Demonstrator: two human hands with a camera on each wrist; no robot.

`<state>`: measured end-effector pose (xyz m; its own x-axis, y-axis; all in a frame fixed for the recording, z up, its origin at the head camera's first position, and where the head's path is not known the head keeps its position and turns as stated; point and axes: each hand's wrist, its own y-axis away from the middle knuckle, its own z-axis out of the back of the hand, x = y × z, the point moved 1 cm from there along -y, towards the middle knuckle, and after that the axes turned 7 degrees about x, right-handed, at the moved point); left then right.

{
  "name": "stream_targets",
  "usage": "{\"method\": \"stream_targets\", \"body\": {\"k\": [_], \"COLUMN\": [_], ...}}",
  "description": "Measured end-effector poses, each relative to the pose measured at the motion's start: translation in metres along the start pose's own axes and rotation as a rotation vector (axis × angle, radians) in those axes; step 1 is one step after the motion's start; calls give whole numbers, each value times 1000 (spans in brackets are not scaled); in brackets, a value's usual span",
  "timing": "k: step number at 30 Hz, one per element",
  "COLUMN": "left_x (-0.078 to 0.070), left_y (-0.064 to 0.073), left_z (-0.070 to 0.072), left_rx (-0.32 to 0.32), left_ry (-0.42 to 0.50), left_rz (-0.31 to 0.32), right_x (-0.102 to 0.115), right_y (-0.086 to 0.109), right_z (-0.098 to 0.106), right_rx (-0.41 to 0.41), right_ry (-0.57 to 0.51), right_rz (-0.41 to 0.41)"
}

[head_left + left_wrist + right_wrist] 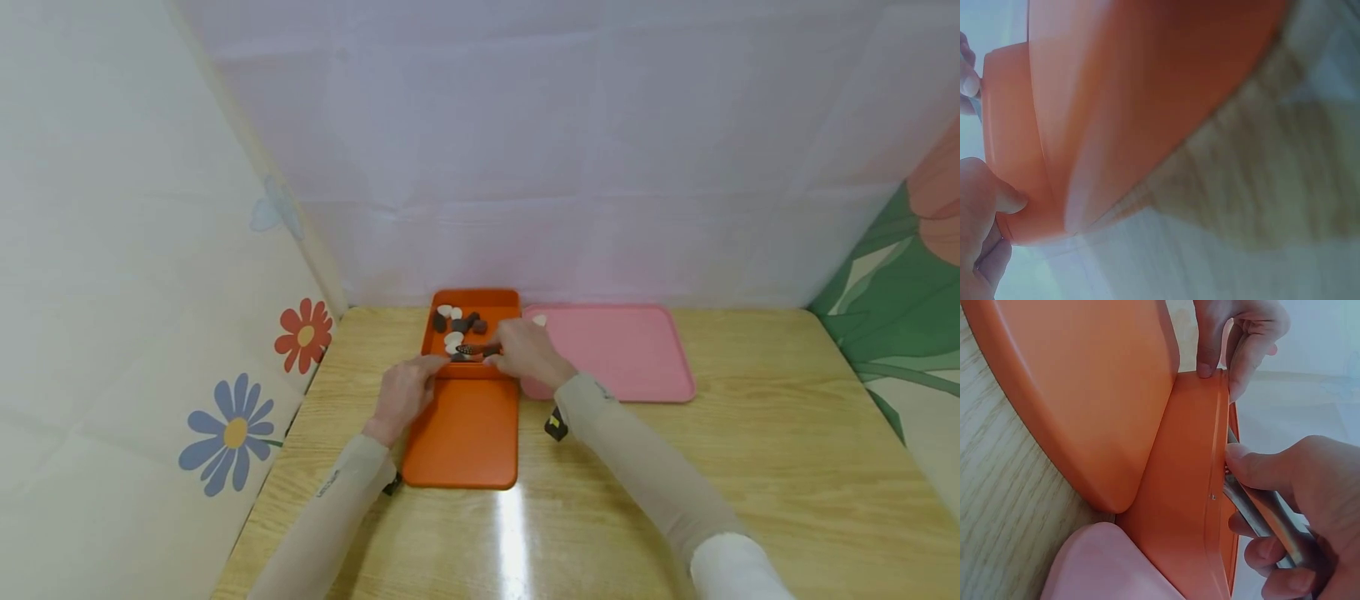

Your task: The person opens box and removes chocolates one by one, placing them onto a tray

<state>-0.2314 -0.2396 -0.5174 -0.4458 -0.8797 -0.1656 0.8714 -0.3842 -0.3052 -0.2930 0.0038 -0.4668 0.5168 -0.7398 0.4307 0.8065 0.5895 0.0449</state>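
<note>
Gripping tongs (1249, 507), right hand (527, 347); pinching box (1179, 450), left hand (405, 392); head view alone shows stones (459, 326).

Red flower (304, 337) above larger blue flower (236, 433), left wall (90, 208); green leaves (903, 287), right; wood-grain table (780, 450).

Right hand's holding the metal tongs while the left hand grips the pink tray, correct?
Not quite: the left hand grips the orange box, not the pink tray, as the right wrist view shows. The right hand does hold the metal tongs.
</note>
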Motion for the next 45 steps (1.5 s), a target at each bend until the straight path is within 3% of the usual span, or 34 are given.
{"method": "stream_targets", "body": {"k": [10, 20, 35, 45], "left_x": [1, 0, -1, -1], "left_y": [1, 3, 2, 2], "left_z": [-2, -1, 0, 0], "left_rx": [-12, -18, -17, -38], "left_ry": [0, -5, -14, -5], "left_rz": [-15, -17, -16, -28], "right_x": [5, 11, 9, 18], "right_y": [-5, -8, -6, -5], "right_z": [2, 0, 2, 2], "right_rx": [43, 48, 34, 10], "right_ry": [51, 199, 207, 473], "right_rz": [30, 45, 65, 69]}}
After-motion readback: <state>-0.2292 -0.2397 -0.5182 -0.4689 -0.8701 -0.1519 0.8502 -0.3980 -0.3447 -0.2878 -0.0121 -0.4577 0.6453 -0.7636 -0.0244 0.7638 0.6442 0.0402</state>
